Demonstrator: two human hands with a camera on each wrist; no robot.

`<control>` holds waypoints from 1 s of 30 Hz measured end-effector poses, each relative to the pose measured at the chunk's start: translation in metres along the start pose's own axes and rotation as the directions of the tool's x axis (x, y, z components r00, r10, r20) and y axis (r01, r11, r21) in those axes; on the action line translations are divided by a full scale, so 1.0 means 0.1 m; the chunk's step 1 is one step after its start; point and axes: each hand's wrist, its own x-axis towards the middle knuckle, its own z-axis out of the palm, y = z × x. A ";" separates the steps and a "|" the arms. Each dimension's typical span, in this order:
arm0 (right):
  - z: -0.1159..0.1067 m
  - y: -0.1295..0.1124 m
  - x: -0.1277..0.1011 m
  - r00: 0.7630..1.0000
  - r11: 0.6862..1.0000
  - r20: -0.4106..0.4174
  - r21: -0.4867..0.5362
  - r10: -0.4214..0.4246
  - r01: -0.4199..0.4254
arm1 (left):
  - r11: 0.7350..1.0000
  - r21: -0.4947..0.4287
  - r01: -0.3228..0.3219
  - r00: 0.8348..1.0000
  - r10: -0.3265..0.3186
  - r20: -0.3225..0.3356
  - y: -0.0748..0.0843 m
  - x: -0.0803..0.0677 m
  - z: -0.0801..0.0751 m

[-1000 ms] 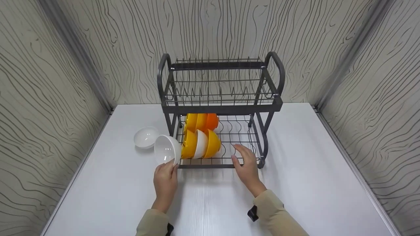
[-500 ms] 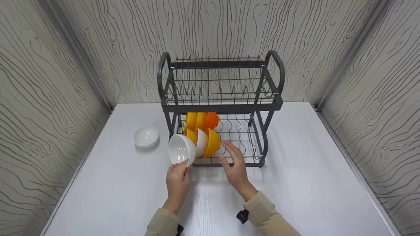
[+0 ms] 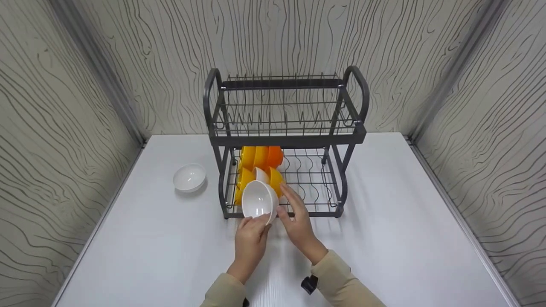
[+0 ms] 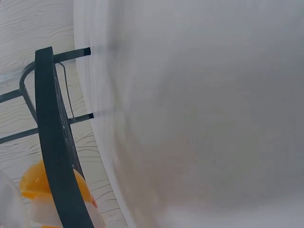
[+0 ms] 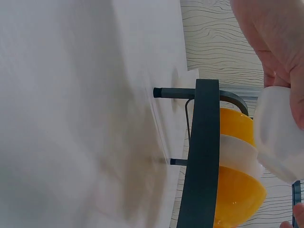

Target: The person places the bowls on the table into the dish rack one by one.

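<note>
In the head view my left hand (image 3: 251,238) pinches the lower rim of a white bowl (image 3: 258,199), tilted with its hollow side facing left and toward me. It hangs at the front of the rack's lower shelf, before a front row of a yellow bowl (image 3: 243,184), a white bowl (image 3: 261,175) and a yellow bowl (image 3: 276,179). My right hand (image 3: 298,224) is just right of the held bowl, fingers extended; whether it touches is unclear. The right wrist view shows the left hand (image 5: 278,42) on the held bowl (image 5: 278,135), with right fingertips (image 5: 299,213) nearby.
A dark two-tier dish rack (image 3: 288,140) stands on the white table (image 3: 140,238). Behind the front row, yellow bowls (image 3: 254,157) and an orange bowl (image 3: 275,157) lean together. Another white bowl (image 3: 190,178) sits left of the rack. Wood-patterned panels (image 3: 277,38) enclose the table.
My left hand has carried the white bowl rightward, from the rack's left front corner to before the front row. My right hand has moved left toward it.
</note>
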 end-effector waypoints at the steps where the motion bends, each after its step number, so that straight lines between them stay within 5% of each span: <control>1: 0.01 -0.01 0.00 1.000 1.000 0.006 0.009 0.008 -0.008 | 1.000 0.002 -0.002 1.000 0.002 0.012 0.01 -0.01 0.01; 16: 0.05 -0.04 -0.02 0.994 0.991 0.062 0.095 0.092 -0.097 | 0.996 0.032 -0.080 0.995 0.078 0.055 0.05 -0.07 0.07; 22: 0.04 -0.06 -0.02 0.977 0.973 0.110 0.125 0.183 -0.196 | 0.995 0.043 -0.088 0.994 0.085 0.067 0.03 -0.12 0.09; 30: -0.04 -0.26 0.00 0.980 0.971 0.058 0.135 0.189 -0.195 | 0.993 0.055 -0.106 0.992 0.102 0.074 0.02 -0.17 0.11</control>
